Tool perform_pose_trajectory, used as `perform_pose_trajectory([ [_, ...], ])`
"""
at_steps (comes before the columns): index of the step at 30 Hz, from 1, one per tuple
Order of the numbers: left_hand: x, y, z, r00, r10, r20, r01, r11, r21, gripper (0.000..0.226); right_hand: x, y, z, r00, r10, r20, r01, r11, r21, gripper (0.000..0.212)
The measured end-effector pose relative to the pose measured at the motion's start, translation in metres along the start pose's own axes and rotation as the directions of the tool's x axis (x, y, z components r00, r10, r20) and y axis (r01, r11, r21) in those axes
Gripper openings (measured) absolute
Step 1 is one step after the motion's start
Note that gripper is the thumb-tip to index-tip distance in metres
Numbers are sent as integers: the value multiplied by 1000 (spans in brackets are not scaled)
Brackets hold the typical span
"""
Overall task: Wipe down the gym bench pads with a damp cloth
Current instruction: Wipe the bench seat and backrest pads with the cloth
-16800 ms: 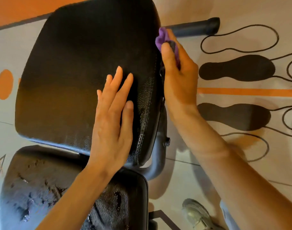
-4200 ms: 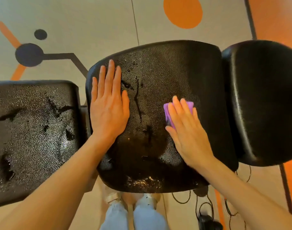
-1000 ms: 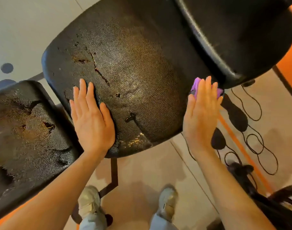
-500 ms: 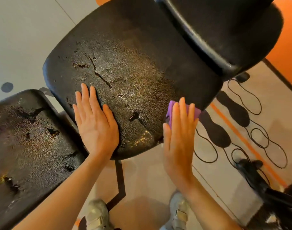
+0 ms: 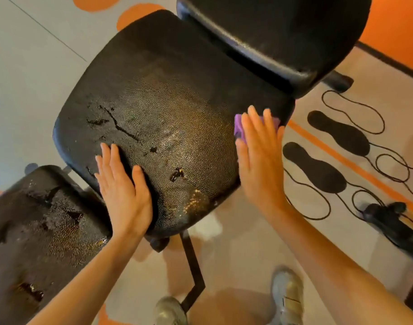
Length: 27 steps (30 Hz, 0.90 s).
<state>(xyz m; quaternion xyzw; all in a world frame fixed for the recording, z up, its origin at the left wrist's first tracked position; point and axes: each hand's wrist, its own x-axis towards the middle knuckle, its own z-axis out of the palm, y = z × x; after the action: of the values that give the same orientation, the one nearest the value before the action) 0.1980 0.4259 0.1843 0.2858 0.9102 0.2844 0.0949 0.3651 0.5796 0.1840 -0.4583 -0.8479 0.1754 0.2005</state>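
The middle bench pad is black, worn and cracked, with a wet sheen. My left hand lies flat on its near left corner, fingers together. My right hand presses a purple cloth against the pad's right side edge, fingers straight; most of the cloth is hidden behind the hand. A second cracked pad sits at the lower left. A smoother black pad rises at the upper right.
The floor shows black footprint graphics and orange lines to the right. A black frame foot lies at the right. The bench's black strut runs down between my two shoes.
My right hand has slid the cloth back along the pad's right side edge toward the far corner, after coming nearer half a second ago. My left hand has stayed on the near left corner.
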Motion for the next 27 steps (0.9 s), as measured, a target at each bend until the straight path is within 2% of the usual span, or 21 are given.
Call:
perform_pose_trajectory([
  [2,-4,-1,-1,996,74,39,-75,997,26,59,23,3,2,983,147,-108,-144,989,35,46],
  [4,-12,-2,-3,988,134,76,-138,989,48,58,-11,-22,16,955,241,-173,-218,965,145,45],
  [5,-16,-1,-5,982,166,93,-170,984,47,58,-40,-39,22,961,227,-156,-199,964,178,46],
  [7,-24,7,-7,959,246,142,-253,967,32,58,-85,-59,28,991,100,-89,-87,987,134,46],
  [9,-30,22,-6,918,345,195,-353,936,7,59,-67,-40,29,996,29,-89,-19,993,115,48],
  [12,-31,37,3,863,449,234,-460,888,-9,60,-1,-9,20,936,261,-238,-187,937,295,47],
  [13,-31,38,6,855,459,242,-474,881,5,59,2,-9,20,909,319,-266,-211,907,365,48],
  [15,-34,32,10,862,445,244,-465,884,33,59,-30,-33,30,902,372,-219,-226,840,494,52],
  [17,-38,24,12,866,430,254,-456,888,55,58,-83,-69,36,947,302,-106,-193,803,564,58],
  [19,-42,21,13,858,446,254,-477,876,70,57,-90,-70,41,962,247,-114,-136,799,586,56],
  [20,-42,21,15,858,451,247,-481,874,73,56,-70,-56,43,938,306,-164,-146,776,614,55],
  [22,-42,22,17,866,446,226,-473,877,83,55,-12,-25,30,831,522,-193,-230,638,735,53],
  [23,-43,23,18,870,446,213,-471,878,87,55,8,-11,25,781,583,-225,-211,585,783,51],
  [24,-43,23,19,870,448,206,-472,877,89,55,13,-8,26,763,595,-253,-171,564,808,50],
  [27,-44,20,20,865,458,204,-482,872,88,55,-39,-47,42,826,511,-236,-127,578,806,53],
])
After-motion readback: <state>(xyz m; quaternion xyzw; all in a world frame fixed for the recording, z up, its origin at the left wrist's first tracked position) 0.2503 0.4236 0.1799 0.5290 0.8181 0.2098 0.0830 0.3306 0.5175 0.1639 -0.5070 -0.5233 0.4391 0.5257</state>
